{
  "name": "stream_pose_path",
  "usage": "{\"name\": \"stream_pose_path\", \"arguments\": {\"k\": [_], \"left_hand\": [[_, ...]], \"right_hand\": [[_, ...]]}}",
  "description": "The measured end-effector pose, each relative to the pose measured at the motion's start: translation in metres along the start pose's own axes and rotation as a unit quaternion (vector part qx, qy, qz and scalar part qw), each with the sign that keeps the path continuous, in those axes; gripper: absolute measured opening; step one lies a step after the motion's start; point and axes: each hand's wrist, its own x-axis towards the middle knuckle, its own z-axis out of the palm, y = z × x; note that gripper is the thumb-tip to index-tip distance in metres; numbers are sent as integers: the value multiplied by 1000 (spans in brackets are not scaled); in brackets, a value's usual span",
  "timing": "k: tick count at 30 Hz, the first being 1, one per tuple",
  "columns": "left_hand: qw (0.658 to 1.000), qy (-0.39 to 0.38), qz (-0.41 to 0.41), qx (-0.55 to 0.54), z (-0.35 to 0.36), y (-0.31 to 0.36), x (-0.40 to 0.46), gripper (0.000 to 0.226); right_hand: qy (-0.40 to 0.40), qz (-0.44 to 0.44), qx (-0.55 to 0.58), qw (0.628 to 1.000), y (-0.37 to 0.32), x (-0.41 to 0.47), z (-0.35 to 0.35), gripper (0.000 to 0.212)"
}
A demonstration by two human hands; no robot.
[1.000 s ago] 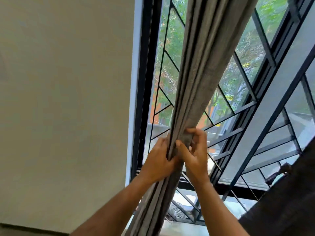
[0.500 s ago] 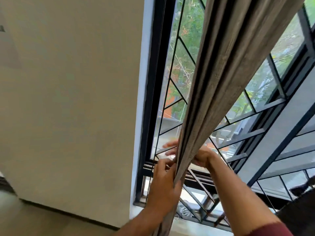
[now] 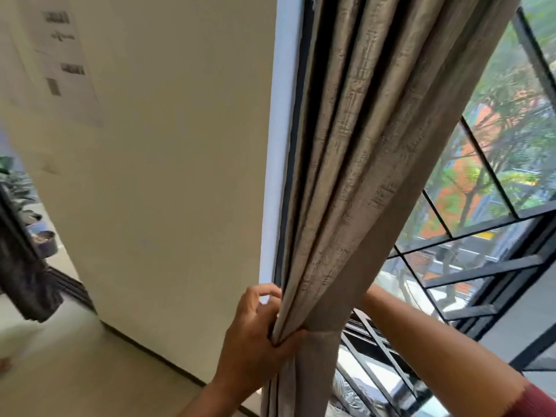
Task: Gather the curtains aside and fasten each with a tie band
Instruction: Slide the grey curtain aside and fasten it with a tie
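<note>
The grey-brown textured curtain (image 3: 361, 176) hangs bunched into thick folds beside the window's left frame. My left hand (image 3: 255, 338) pinches the front folds at about waist height, thumb on the right and fingers curled round the left edge. A smoother strip of the same fabric (image 3: 320, 347) crosses the bundle just right of my thumb; I cannot tell whether it is the tie band. My right forearm (image 3: 427, 341) reaches in from the right and passes behind the curtain, so that hand is hidden.
A cream wall (image 3: 180, 176) with printed sheets (image 3: 69, 70) stands left of the window. A black metal grille (image 3: 481, 266) covers the glass on the right. A dark cloth (image 3: 24, 272) hangs at the far left, with plant pots (image 3: 45, 242) beyond it.
The curtain bundle has shifted left against the window frame and the view has swung left. My right hand has gone further behind the fabric, while my left keeps its pinch.
</note>
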Motion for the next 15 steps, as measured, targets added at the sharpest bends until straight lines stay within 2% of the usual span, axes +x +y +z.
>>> {"name": "stream_pose_path", "arguments": {"k": [1, 2, 3, 4, 6, 7, 8, 9, 10, 11, 12, 13, 14, 15], "left_hand": [[999, 16, -42, -11, -2, -5, -2, 42], [996, 17, -89, -11, -3, -8, -2, 42], [993, 16, -119, 2, -5, -9, 0, 39], [990, 6, -139, 17, -6, -10, 0, 35], [984, -19, -175, 40, -9, -6, 3, 41], [980, -35, -188, 60, -11, 0, 4, 46], [975, -50, -199, 83, -13, 6, 4, 50], [972, -62, -205, 99, -13, 11, 4, 54], [968, -77, -214, 108, -12, 18, 4, 55], [963, -87, -229, 108, -10, 27, 6, 54], [957, -97, -253, 106, -8, 37, 8, 49], [951, -102, -279, 91, -5, 43, 9, 41], [942, -107, -313, 66, -2, 48, 12, 33], [932, -118, -340, 48, 0, 51, 15, 28]], "right_hand": [[-9, -30, -26, 999, -8, -11, 0, 44], [-28, 6, -42, 999, -19, -25, -2, 47], [-74, 30, -92, 993, -26, -32, -13, 45], [-88, 33, -103, 990, -39, -40, -22, 37], [-90, -7, -36, 995, -45, -60, -17, 19], [-125, -26, -12, 992, -33, -67, -11, 24], [-117, -15, 84, 989, -21, -71, -7, 33], [-105, -5, 210, 972, -10, -76, 0, 29], [-102, 7, 313, 944, -1, -81, 8, 11], [-93, -19, 370, 924, 12, -83, 16, 19], [-104, 11, 426, 899, 22, -88, 26, 46], [-95, 28, 475, 874, 33, -99, 43, 57], [-43, 23, 493, 868, 38, -106, 61, 51], [42, 35, 472, 880, 40, -114, 78, 43]]}}
